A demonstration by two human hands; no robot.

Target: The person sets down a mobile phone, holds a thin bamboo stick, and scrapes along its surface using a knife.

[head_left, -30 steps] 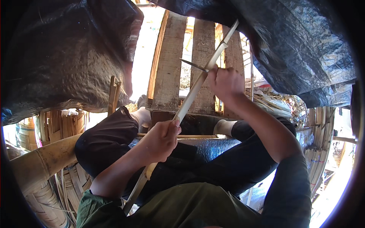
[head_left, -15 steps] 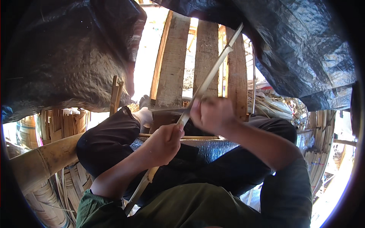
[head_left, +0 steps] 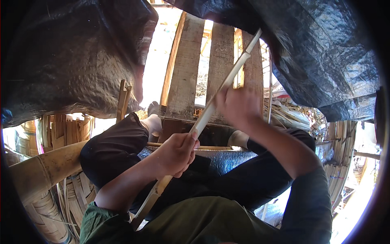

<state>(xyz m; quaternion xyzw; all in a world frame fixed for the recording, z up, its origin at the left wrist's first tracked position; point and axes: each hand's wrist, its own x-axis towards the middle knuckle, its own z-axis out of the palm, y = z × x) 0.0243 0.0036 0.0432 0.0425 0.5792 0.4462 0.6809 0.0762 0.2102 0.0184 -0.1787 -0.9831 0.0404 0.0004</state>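
A long, pale bamboo strip (head_left: 205, 116) with raised joints runs slantwise from beside my lap, up and away to the right. My left hand (head_left: 174, 155) is closed around its middle, the thumb lying along it. Farther up, my right hand (head_left: 239, 106) is curled beside the strip, smeared by motion. Whatever is in those right fingers is hidden, and I cannot tell whether they touch the strip. The strip's lower end passes beneath my left wrist, close to my green shirt (head_left: 203, 217).
Wooden planks (head_left: 185, 65) with gaps between them stretch ahead. Dark plastic sheeting (head_left: 325, 53) hangs on both sides. A thick bamboo pole (head_left: 48, 168) lies at the left, near woven bamboo (head_left: 48, 213). Split bamboo strips (head_left: 290, 112) are heaped at the right. My legs are bent around the work.
My right hand has moved up and away along the bamboo strip. The left hand keeps its grip at nearly the same place, and more of the strip's middle shows.
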